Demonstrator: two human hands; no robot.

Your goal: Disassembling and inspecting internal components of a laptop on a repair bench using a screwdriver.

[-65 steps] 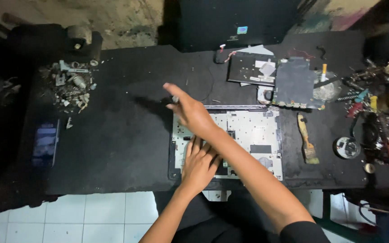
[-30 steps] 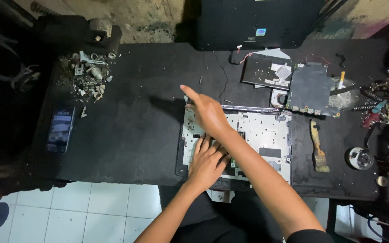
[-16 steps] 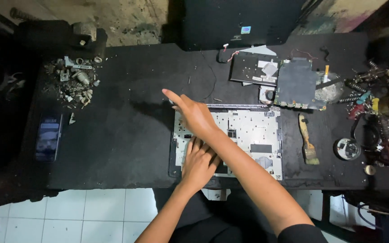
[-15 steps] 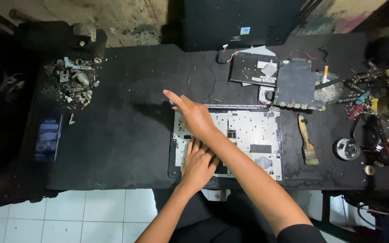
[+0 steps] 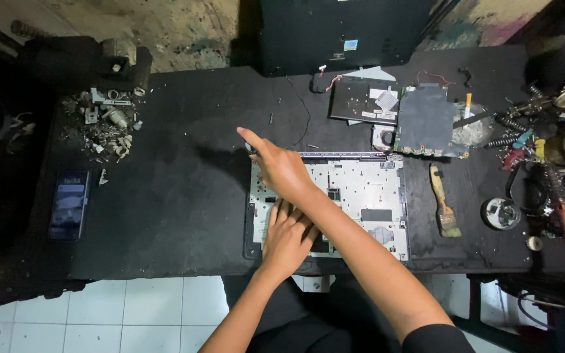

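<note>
An opened laptop base, silver inside with a black frame, lies on the black table in front of me. My left hand rests flat on its lower left part, fingers spread. My right hand crosses over the left one to the base's upper left corner. Its index finger stretches out past the corner over the table. Neither hand holds anything that I can see.
A circuit board and a dark panel lie behind the base. A brush lies to its right, near tools and springs. A pile of small metal parts and a phone are at the left.
Both hands stay in nearly the same place on the laptop base. Only the camera view has shifted slightly.
</note>
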